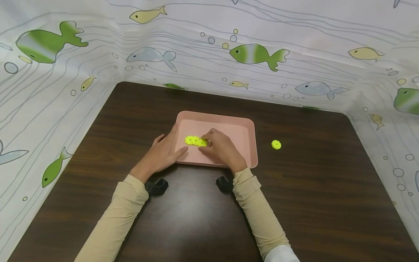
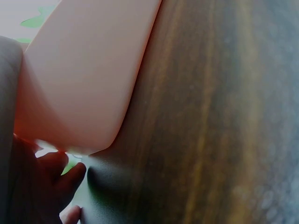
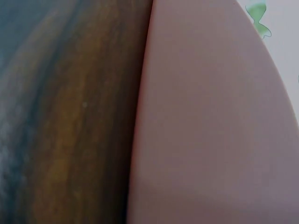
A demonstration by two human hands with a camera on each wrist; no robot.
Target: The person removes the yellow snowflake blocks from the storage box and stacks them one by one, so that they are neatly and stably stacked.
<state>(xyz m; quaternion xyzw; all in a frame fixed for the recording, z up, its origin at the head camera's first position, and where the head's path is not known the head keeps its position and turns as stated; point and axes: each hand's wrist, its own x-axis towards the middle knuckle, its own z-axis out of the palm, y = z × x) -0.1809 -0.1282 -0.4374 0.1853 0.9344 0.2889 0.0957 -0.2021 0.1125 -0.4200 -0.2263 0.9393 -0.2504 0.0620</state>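
Note:
The pink tray [image 1: 218, 117] lies on the dark table. My left hand [image 1: 162, 153] holds its near left corner, thumb over the inside and the other fingers along the outer wall; the left wrist view shows those fingers [image 2: 71, 179] beside the tray's outer side [image 2: 88, 84]. Inside the tray, a short row of bright yellow scalloped plastic discs [image 1: 193, 140] sits close together. Thumb and fingers of my right hand [image 1: 222, 145] pinch the disc at the row's right end, partly hiding it. Only the tray's outer wall [image 3: 210, 116] and the table show in the right wrist view.
A single yellow scalloped disc [image 1: 276, 145] lies on the table [image 1: 314, 182] to the right of the tray. White fabric with printed fish [image 1: 203, 72] stands behind and along both sides of the table. Dark straps [image 1: 157, 187] sit at both wrists.

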